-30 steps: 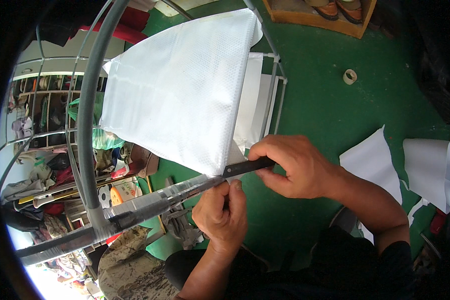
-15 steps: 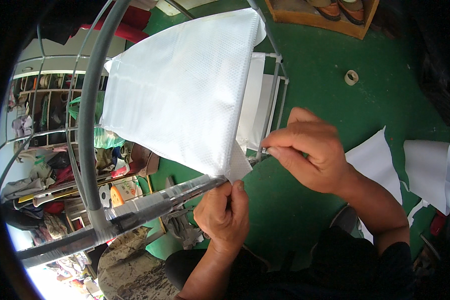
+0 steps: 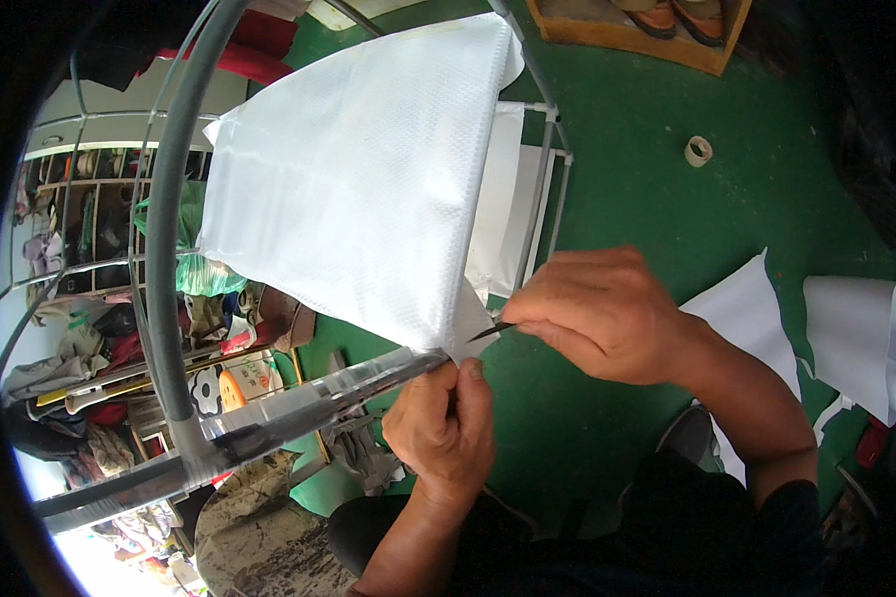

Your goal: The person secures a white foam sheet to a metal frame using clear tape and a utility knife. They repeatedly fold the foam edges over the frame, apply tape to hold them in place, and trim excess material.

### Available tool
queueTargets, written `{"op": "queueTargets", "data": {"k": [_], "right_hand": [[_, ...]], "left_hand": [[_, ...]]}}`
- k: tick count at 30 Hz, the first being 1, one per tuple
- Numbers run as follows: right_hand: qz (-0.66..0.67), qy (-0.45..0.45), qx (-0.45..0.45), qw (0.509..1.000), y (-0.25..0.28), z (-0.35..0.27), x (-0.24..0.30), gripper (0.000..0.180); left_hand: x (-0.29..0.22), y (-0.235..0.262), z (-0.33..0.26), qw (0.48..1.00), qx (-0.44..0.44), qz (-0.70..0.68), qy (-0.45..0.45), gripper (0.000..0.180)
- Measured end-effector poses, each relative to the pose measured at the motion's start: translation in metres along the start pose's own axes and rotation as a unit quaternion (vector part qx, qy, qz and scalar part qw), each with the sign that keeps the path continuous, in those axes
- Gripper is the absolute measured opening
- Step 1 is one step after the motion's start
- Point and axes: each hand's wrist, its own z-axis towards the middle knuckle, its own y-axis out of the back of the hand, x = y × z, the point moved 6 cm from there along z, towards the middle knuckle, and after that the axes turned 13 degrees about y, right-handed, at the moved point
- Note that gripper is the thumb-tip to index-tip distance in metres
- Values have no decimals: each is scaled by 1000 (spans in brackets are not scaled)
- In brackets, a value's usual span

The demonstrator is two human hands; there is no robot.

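A white textured sheet (image 3: 338, 179) is stretched over a frame of grey pipes (image 3: 177, 199). My left hand (image 3: 440, 423) is closed, thumb against fingers, at the sheet's lower corner beside a tape-wrapped pipe (image 3: 368, 383). It pinches the edge of a small loose flap of the sheet (image 3: 471, 323). My right hand (image 3: 602, 316) is closed on a thin dark pointed blade (image 3: 490, 331). The blade's tip lies against the flap, just above my left thumb. Its handle, if any, is hidden in my fingers.
White sheet pieces (image 3: 742, 328) lie on the green floor (image 3: 647, 149) at the right, near a tape roll (image 3: 699, 151). A wooden box with shoes (image 3: 657, 45) stands at the far side. Cluttered shelves (image 3: 95, 214) fill the left. A camouflage-patterned seat (image 3: 259, 527) is below the pipe.
My right hand has moved down and slightly left, bringing the dark blade to the flap. My left hand keeps its pinch almost in place.
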Motion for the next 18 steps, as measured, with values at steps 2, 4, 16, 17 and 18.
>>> {"op": "queueTargets", "data": {"k": [2, 4, 16, 17, 18], "right_hand": [[-11, 5, 5, 1000, -4, 2, 1, 15], [-18, 13, 6, 1000, -7, 4, 3, 15], [-15, 5, 21, 1000, -15, 5, 4, 16], [-10, 6, 13, 1000, -16, 4, 4, 17], [-5, 7, 6, 1000, -17, 3, 3, 17]], "left_hand": [[0, 0, 0, 1000, -4, 2, -6, 18], [2, 0, 0, 1000, -1, -8, 2, 18], [1, 0, 1, 1000, 5, -2, 3, 19], [0, 0, 1, 1000, 4, 0, 0, 19], [0, -1, 1, 1000, 1, 2, -1, 19]]}}
